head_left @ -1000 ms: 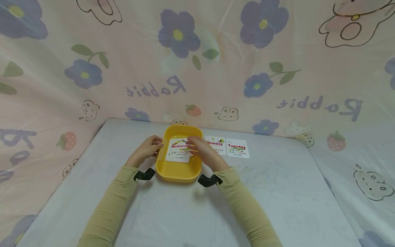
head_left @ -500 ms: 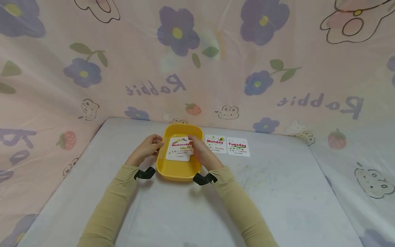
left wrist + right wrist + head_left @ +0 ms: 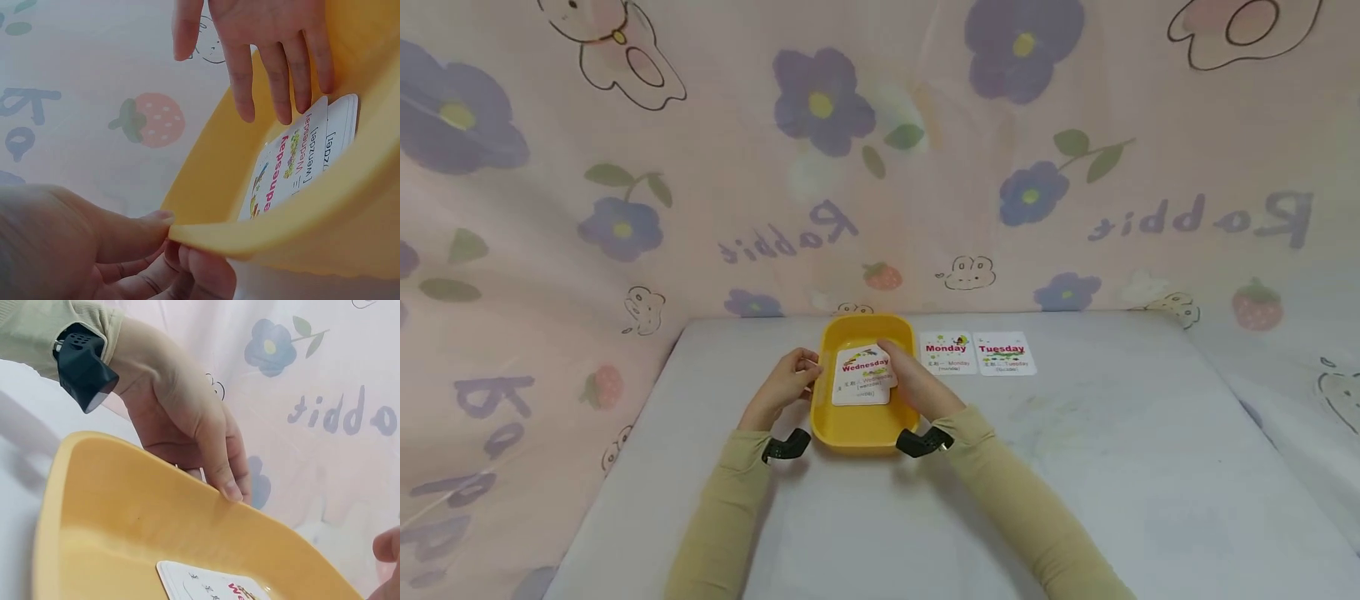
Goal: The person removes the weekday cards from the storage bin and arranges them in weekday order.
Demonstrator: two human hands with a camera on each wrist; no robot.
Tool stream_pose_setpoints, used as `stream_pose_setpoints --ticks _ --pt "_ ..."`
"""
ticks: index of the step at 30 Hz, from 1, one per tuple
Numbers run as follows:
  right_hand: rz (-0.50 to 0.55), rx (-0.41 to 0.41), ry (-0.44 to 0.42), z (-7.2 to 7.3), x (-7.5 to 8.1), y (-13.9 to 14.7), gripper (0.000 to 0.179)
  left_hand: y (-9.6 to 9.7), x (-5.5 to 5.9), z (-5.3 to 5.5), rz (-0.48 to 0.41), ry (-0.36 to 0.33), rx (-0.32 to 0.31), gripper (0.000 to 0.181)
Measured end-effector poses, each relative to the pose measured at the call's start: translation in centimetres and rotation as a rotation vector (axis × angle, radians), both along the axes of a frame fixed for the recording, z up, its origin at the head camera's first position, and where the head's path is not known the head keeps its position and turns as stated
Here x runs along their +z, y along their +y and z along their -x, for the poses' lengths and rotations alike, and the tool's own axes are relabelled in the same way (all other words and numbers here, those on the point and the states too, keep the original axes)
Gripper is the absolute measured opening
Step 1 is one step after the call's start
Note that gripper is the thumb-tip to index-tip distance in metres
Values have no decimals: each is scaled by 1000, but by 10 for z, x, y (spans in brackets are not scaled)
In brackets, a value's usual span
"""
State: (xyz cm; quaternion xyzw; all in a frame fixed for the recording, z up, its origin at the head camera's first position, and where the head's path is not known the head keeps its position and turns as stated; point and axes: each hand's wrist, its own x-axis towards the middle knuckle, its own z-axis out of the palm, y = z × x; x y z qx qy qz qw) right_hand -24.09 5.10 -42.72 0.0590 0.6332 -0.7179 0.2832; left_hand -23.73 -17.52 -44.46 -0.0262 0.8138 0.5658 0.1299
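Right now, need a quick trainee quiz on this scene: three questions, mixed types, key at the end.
1. Read it: which day is printed on the top card in the yellow tray?

2. True or false: of the two cards lying outside the tray, Tuesday is the nearer one to it.

3. Fill in the blank: the left hand pinches the tray's ____.

Key:
1. Wednesday.
2. False; the Monday card lies nearer the tray than the Tuesday card.
3. Rim.
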Motion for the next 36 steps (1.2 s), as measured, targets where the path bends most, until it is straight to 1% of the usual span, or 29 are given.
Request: stream_pose_setpoints --ticks 3,5,8,11,13,16,20,24,30,33,36 --pt "-39 14 -4 -2 0 10 73 11 -8 -4 -42 11 7 24" --pt "-51 38 7 -2 -2 17 73 18 -12 -6 -56 14 16 23" --pt "-97 65 30 -3 -5 22 73 24 -16 -9 -46 17 27 24" --pt "-115 94 48 -4 -6 20 73 23 -15 -12 -32 9 49 24" --pt "-113 95 51 -5 -6 18 74 20 -13 -12 -26 13 40 25" --pt "-101 85 52 -5 -4 15 77 16 -8 -11 -32 17 18 27" --pt "-83 36 26 -3 -3 7 80 11 -5 -9 -29 17 9 28" --pt "-34 -17 -7 0 0 0 77 6 -3 -6 -12 11 4 28" --pt "-2 -77 -40 2 2 -4 71 3 1 -3 9 4 -6 26" --pt "15 -89 -48 3 4 -5 69 3 2 -3 11 7 -3 25" --pt "26 -82 -39 3 8 -2 69 6 1 -3 -2 9 2 26"
